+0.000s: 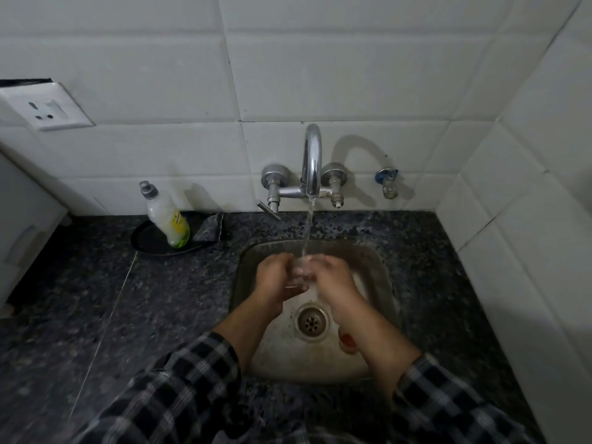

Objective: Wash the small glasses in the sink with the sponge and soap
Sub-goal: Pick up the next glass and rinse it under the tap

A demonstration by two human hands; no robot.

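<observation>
Under the running tap [312, 161], both hands gripped one small glass [301, 273]: left hand [275, 277] curled round its side, right hand [333, 277] closed on the opp. side, prob. to rinse it w/ runoff falling into the sink [382, 283]. Wrists bent inward, forearms converging. Soap bottle [166, 216] stood back left, out of use.

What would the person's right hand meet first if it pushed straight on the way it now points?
The small glass, which the right hand appears to grip under the water stream. Just past it lies the left hand, gripping the same glass. Depth is unclear from this single view.
</observation>
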